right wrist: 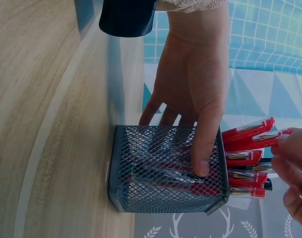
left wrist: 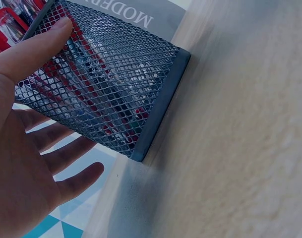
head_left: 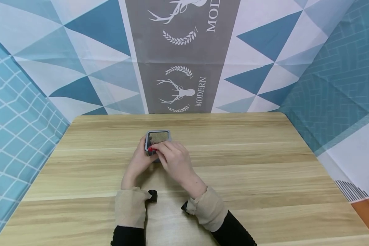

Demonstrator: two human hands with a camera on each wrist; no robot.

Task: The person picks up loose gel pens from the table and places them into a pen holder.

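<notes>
A dark metal mesh pen holder (right wrist: 165, 188) stands upright on the table, with several red-capped and black pens (right wrist: 247, 173) inside. My left hand (head_left: 138, 164) holds it from the left, the thumb (left wrist: 56, 37) along the mesh near the rim and the other fingers on another side. Over the opening, my right hand (head_left: 178, 160) pinches the capped end of a red pen (right wrist: 260, 140) between thumb and fingertips. That pen's lower part is among the others in the holder. The right hand covers part of the opening in the head view.
The light wood table (head_left: 249, 171) spreads around both arms. A patterned cloth backdrop (head_left: 181, 51) with deer prints rises behind its far edge, and tiled-pattern cloth (head_left: 15, 119) hangs at the left.
</notes>
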